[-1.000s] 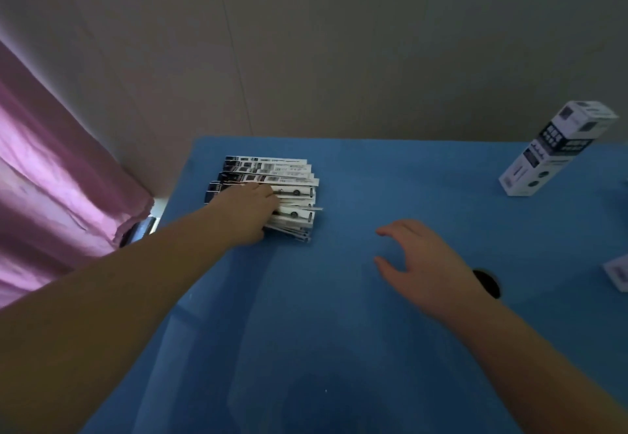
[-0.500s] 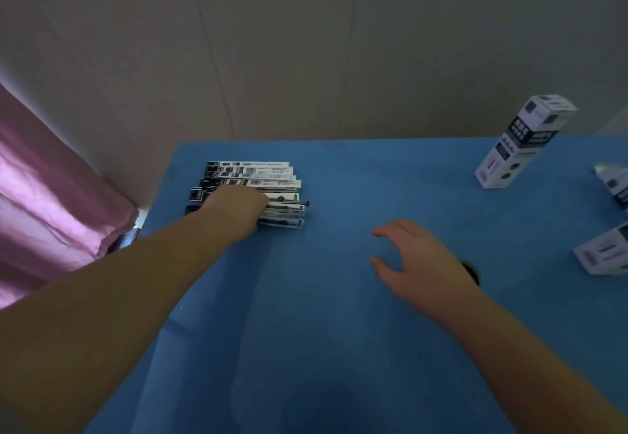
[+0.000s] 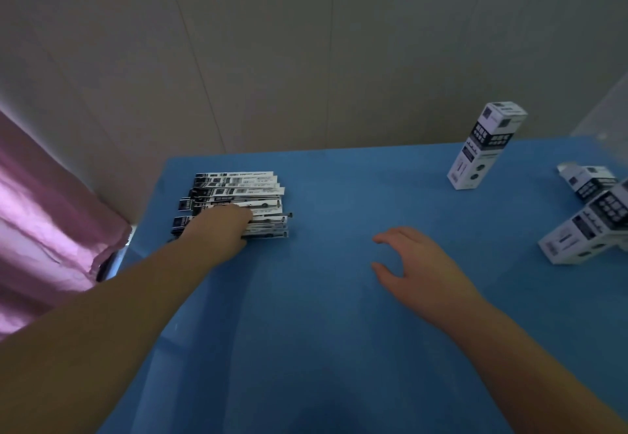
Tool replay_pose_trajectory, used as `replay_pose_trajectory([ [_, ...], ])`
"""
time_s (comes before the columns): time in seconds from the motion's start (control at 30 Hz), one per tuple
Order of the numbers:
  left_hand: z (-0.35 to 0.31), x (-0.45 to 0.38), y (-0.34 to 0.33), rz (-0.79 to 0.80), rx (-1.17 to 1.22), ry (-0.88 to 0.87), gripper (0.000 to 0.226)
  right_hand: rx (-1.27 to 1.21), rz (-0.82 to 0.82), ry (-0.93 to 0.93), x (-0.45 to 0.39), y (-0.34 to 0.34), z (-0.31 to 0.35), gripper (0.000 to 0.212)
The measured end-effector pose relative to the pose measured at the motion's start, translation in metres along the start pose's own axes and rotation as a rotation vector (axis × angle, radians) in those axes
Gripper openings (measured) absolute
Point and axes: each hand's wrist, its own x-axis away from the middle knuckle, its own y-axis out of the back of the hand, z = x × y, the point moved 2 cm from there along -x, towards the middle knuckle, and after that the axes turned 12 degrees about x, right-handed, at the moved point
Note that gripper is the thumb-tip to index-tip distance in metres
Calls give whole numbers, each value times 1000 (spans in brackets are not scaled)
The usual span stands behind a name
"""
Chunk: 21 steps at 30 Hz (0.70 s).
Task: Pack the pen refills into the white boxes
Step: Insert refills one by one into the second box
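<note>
The blue table (image 3: pixel 323 314) was in front of me. Three white boxes (image 3: pixel 482 148) sat far to the right, one standing up. The pile of pen refills (image 3: pixel 238 192) lay far left. My left hand (image 3: pixel 217 229) rested on the pile, fingers maybe curled around some; I could not tell. My right hand (image 3: pixel 418 263) hung loose and spread, holding nothing.

refills (image 3: pixel 238 192): flat fanned stack of black-and-white sleeves, far left of table. boxes: one (image 3: pixel 482 148) upright at back right, two (image 3: pixel 589 178) (image 3: pixel 584 233) lying at right edge, touching.
</note>
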Motion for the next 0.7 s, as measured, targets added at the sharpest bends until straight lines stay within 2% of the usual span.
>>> replay_pose_trajectory([
  [0.2, -2, 8, -3, -27, 91, 54, 19, 11, 7, 12, 4, 7, 1, 43],
  [0.5, 1, 18, -5, -44, 95, 88, 15, 38, -16, 55, 10, 13, -2, 41],
  [0.6, -6, 21, -4, -53, 117, 127, 8, 45, 1, 45, 15, 14, -5, 41],
  [0.7, -21, 24, -3, -67, 168, 145, 12, 54, 21, 24, 21, 20, -12, 40],
])
